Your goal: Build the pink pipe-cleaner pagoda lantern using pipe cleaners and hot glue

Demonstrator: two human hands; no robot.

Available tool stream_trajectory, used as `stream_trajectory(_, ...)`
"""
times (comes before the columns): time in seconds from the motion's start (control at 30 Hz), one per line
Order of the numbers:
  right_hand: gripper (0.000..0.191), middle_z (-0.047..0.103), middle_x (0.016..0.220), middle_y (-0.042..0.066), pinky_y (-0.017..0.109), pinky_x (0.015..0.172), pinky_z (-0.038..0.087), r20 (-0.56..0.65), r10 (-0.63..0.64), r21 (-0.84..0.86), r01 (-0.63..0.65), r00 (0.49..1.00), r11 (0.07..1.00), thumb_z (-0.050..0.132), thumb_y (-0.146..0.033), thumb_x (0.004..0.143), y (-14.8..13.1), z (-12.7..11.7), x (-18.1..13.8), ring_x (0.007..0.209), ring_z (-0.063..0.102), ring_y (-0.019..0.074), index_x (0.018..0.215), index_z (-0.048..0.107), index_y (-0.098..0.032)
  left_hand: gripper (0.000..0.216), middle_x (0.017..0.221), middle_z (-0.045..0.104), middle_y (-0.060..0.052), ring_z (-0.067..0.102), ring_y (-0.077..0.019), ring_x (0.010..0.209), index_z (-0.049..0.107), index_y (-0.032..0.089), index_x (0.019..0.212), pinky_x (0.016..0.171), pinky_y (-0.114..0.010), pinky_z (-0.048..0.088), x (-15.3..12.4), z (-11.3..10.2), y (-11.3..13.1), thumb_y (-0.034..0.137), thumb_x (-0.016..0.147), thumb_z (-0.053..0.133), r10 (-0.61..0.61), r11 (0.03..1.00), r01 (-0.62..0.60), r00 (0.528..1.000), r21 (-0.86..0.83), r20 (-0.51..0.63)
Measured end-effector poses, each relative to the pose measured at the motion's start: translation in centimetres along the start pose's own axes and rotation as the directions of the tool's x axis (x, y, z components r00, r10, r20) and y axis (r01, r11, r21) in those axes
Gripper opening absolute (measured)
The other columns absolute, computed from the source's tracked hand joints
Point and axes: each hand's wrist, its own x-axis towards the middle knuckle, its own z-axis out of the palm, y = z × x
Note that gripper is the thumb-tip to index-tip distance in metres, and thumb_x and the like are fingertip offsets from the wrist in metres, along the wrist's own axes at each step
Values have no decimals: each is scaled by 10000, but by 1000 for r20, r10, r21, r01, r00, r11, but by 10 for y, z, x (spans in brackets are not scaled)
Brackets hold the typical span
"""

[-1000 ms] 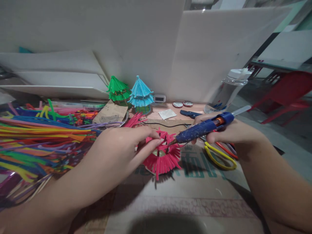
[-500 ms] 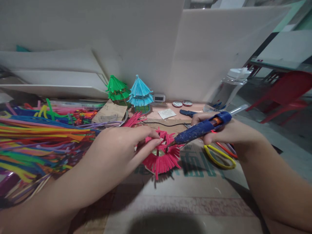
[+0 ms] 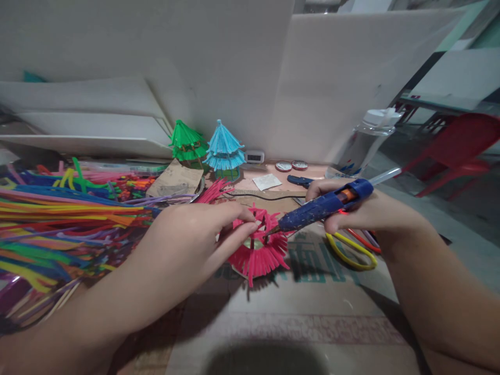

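Note:
A blue hot glue gun [image 3: 308,212] is gripped in my right hand [image 3: 351,213], a clear glue stick poking out of its back. Its nozzle points down-left, at the upper ring of a pink pipe-cleaner pavilion [image 3: 261,260]; whether it touches is too small to tell. My left hand [image 3: 203,234] pinches the pavilion's upper part between thumb and fingertips, which partly hide it. The fringed pink lower roof spreads out below, on the cardboard [image 3: 297,307].
Bundles of coloured pipe cleaners [image 3: 70,219] lie left. Behind stand a green pavilion [image 3: 187,139] and a blue pavilion [image 3: 223,148]. A water bottle [image 3: 361,146], two small round tins [image 3: 291,165] and yellow pipe-cleaner loops [image 3: 346,255] are on the right. A black cord [image 3: 269,198] crosses behind.
The glue gun's nozzle has shifted very slightly left and down over the pink pavilion. My left hand keeps its pinch in the same place.

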Motion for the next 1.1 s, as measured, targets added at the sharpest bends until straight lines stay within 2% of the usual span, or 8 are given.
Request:
stream_trajectory(0.17, 545, 594, 713, -11, 248, 547, 356, -11, 26, 15, -26, 1000, 1000, 848, -665, 593, 0, -1, -1, 636, 530, 153, 849, 702, -206, 225, 703, 727, 20, 578, -116, 526, 733, 231, 924, 505, -221, 342, 0, 0, 1, 338, 988, 546, -3, 1000, 3, 1000, -1, -5)
stream_trajectory(0.4, 507, 589, 684, -20, 242, 529, 344, 51, -17, 49, 15, 999, 999, 844, -637, 632, 1, -2, 0, 603, 502, 136, 865, 708, -208, 214, 680, 714, 24, 597, -125, 542, 726, 228, 928, 516, -227, 350, 0, 2, 1, 333, 986, 549, -3, 1000, 3, 1000, 1, -8)
stream_trajectory(0.67, 497, 584, 681, -29, 241, 528, 344, 41, -24, 84, 20, 999, 996, 851, -618, 638, 3, -2, -1, 603, 500, 129, 872, 699, -207, 209, 697, 720, 28, 609, -127, 558, 734, 235, 946, 526, -234, 355, 0, 1, 0, 332, 985, 553, 4, 1000, -4, 1000, 5, -12)
stream_trajectory(0.87, 478, 579, 673, -33, 244, 536, 348, 48, -13, 55, 10, 999, 998, 852, -591, 656, 5, -3, 0, 609, 505, 134, 883, 685, -205, 207, 701, 718, 31, 593, -123, 549, 726, 237, 941, 523, -235, 345, -1, 1, 0, 335, 988, 549, 1, 1000, -1, 1000, 1, -10)
stream_trajectory(1.0, 460, 577, 681, -32, 236, 533, 344, 17, -29, 60, 28, 999, 998, 847, -583, 672, 7, -3, 0, 617, 504, 129, 844, 662, -199, 205, 712, 722, 36, 597, -124, 548, 724, 243, 942, 531, -236, 348, -1, 1, -1, 336, 989, 548, 0, 1000, 0, 1000, 7, -7)
stream_trajectory(1.1, 475, 581, 671, -29, 233, 519, 348, 47, -37, 94, 33, 998, 995, 837, -604, 674, 8, -5, -1, 610, 502, 125, 809, 652, -189, 219, 707, 715, 37, 621, -135, 582, 725, 246, 955, 548, -239, 358, -2, 2, -1, 354, 996, 540, -5, 1000, 5, 1000, 13, -9)
